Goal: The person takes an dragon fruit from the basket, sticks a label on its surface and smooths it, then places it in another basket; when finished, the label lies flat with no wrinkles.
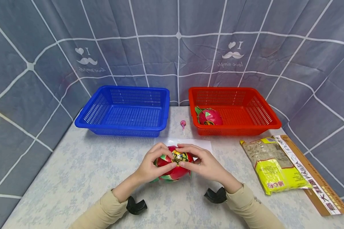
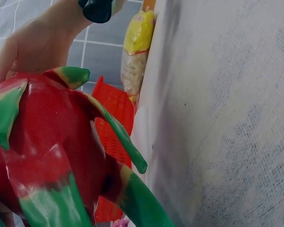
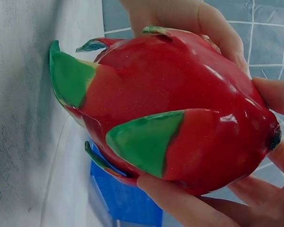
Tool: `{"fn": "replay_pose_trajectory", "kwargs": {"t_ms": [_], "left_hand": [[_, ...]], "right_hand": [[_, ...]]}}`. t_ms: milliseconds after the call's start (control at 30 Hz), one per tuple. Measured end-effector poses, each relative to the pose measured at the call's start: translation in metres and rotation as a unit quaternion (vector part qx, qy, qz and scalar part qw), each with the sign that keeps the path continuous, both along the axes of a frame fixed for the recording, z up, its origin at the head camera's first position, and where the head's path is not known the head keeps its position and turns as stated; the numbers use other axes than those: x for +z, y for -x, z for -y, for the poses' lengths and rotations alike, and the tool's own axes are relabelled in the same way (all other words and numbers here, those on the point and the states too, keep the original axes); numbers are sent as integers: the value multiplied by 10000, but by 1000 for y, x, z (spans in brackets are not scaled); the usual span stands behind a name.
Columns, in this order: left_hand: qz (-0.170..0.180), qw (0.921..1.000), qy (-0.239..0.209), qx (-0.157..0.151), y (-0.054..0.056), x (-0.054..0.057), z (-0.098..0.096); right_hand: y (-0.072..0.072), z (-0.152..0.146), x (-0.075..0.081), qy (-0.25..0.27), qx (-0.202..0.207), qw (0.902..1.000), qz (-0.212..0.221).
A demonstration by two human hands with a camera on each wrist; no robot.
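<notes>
A red dragon fruit point(image 1: 175, 173) with green-tipped scales is held between both hands, close over the table in front of me. My left hand point(image 1: 153, 162) grips its left side, while my right hand point(image 1: 203, 162) grips its right side. On its top is a black and yellow label point(image 1: 180, 156), with fingertips and thumbs of both hands at its edges. The right wrist view shows the glossy fruit point(image 3: 165, 104) with a dark stub at one end. Curved scales stick out from the fruit point(image 2: 52, 123) in the left wrist view.
Behind stand a blue basket point(image 1: 123, 128) and a red basket point(image 1: 238, 130) holding another dragon fruit point(image 1: 210, 117). A pink lollipop point(image 1: 183, 123) lies between them. White paper point(image 1: 203, 144) lies behind the hands. At right, a yellow bag point(image 1: 275, 175) overlaps a brown pasta package point(image 1: 332, 194).
</notes>
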State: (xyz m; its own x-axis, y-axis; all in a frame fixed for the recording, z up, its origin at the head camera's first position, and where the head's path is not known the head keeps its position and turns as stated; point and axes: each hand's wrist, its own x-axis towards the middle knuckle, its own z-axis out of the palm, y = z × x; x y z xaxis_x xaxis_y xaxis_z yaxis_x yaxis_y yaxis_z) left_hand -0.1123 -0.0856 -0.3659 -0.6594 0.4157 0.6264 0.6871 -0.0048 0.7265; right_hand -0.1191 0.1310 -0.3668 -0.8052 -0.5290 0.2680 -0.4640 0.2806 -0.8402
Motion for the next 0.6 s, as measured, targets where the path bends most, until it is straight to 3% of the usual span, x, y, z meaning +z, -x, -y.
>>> {"fn": "replay_pose_trajectory", "kwargs": {"t_ms": [167,400,600], "left_hand": [[-207,9997,-22,120,1,-3,-1],[-435,9967,-445,520,12,-31,-3],[-660,9941,-420,745,12,-38,-5]], "right_hand": [[0,0,-1,-132,1,9997,-202],[-2,1,1,-363,-44,9989,-302],[-5,1,4,-616,43,9976,-322]]}}
